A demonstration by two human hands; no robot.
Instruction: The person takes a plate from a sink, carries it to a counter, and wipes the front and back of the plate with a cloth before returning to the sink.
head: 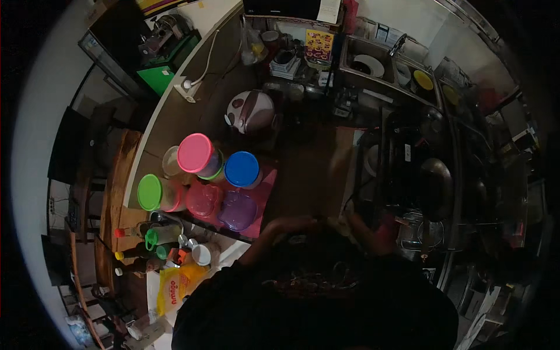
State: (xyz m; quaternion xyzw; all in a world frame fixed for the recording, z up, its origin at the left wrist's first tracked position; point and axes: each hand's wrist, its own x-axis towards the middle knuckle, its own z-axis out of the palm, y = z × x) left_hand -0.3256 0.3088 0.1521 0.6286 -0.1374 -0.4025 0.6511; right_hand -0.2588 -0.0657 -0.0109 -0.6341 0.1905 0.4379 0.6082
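Both hands are in deep shadow, close together in front of my dark shirt (319, 267). My left hand (311, 222) lies at the shirt's upper edge, its fingers mostly hidden. Just to its right is my right hand (351, 215), dim and blurred. A small pale patch shows between them, too dark to name; whether either hand grips it is unclear. To the left of my left arm, a purple lidded container (237, 211) and a red lidded container (204, 199) stand on a pink surface (267, 183). Behind them is a tub with a blue lid (242, 169).
Tubs with a pink lid (197, 153) and a green lid (150, 192) stand at left, above several bottles (166, 235) and a yellow plastic packet (177, 284). A rice cooker (250, 111) stands farther back. The sink (350, 52) holds dishes; a dark stove (409, 135) is at right.
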